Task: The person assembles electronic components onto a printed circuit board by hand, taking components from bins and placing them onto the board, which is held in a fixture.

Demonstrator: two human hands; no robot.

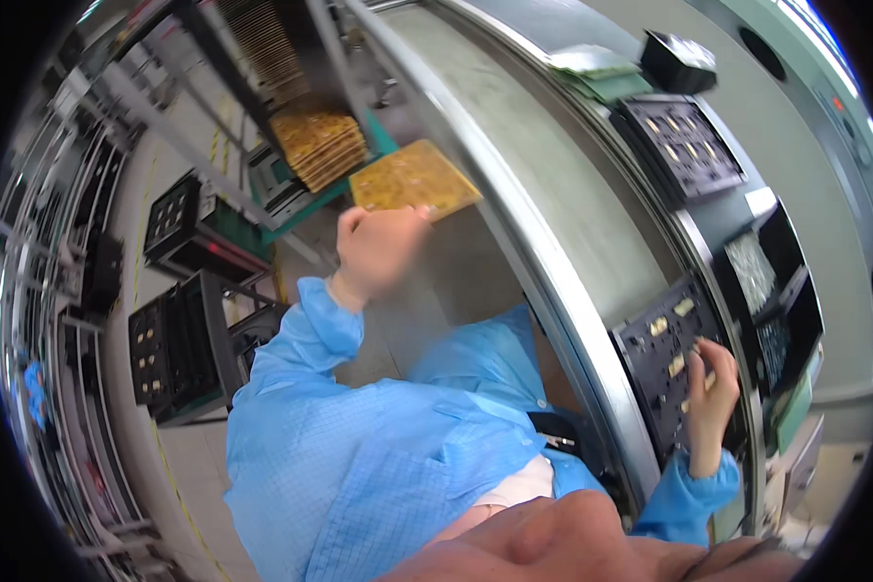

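My left hand [383, 250], in a blue sleeve, grips the near edge of a thin yellow board [415, 180] and holds it up beside the metal rail. The hand is slightly blurred, and the board hides part of what lies behind. On the right, my right hand [713, 383] reaches over a dark tray [653, 373] on the bench. Its thumb and forefinger are drawn together above the tray; what is between them, if anything, is too small to make out. Several cream-coloured pieces [677, 366] sit in the tray, close to those fingertips.
A stack of similar boards [318, 145] stands at the far left. A metal rail [543, 262] borders the bench. Farther along lies another dark tray [684, 145] of pieces. Black bins [791, 242] with clear bags stand at right. Dark crates [179, 339] stand on the left.
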